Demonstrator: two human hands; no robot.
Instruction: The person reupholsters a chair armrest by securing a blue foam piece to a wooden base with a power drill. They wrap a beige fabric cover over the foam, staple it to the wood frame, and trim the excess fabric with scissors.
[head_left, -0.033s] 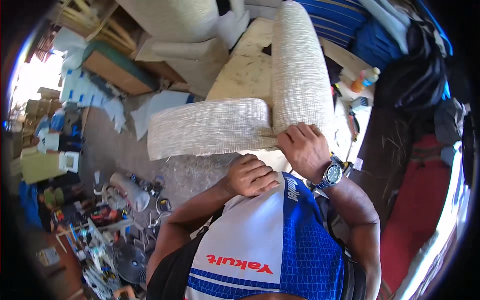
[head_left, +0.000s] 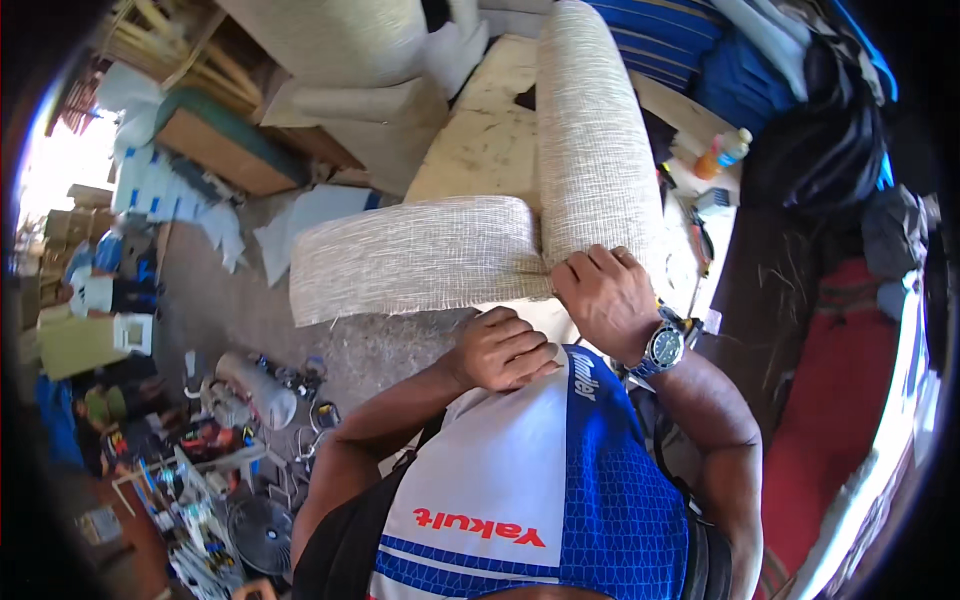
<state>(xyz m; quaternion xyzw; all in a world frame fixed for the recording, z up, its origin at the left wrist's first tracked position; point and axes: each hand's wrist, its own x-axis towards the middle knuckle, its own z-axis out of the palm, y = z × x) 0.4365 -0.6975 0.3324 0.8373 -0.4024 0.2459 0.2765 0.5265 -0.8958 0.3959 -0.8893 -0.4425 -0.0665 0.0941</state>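
- Right hand [head_left: 605,295]: fingers curled, pressing the woven fabric at the inner corner where the two upholstered arm cushions [head_left: 420,255] meet.
- Left hand [head_left: 500,348]: fist closed just beside it; contents cannot be told.
- Both hands sit as in the other frame; no shift is evident.
- Cushions rest on the counter [head_left: 480,140].

Directly ahead of both hands, the two upholstered cushions [head_left: 600,150] meet in an L and block the way. Beyond that corner lies bare wooden board [head_left: 490,130]. Left of the left hand [head_left: 500,350] is open floor [head_left: 250,310], then scattered tools [head_left: 250,400].
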